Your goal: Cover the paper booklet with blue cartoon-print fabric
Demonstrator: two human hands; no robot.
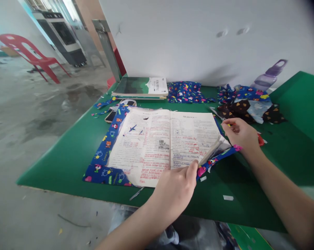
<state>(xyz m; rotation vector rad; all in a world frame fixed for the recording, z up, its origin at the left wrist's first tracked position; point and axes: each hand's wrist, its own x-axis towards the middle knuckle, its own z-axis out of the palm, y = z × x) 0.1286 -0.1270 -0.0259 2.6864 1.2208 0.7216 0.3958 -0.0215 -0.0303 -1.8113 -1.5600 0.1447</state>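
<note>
An open book point(157, 146) with printed pages and red and blue handwriting lies on the green table. Blue patterned cover material point(102, 152) shows along its left side and lower left corner. My left hand point(179, 185) is closed on the book's lower right part, where the edge is lifted and a patterned strip point(216, 159) runs along it. Beside the right edge, my right hand point(241, 135) has its fingers curled together; whatever they pinch is too small to make out. Scissors with a red handle point(261, 140) lie partly hidden behind this hand.
Stacked books point(139, 86), patterned scraps point(185, 92) and a crumpled pile point(247, 106) line the back, near a purple bottle point(266, 78). A phone point(111, 116) lies at the left. White bits point(228, 198) dot the front. A red chair point(34, 57) stands farther off.
</note>
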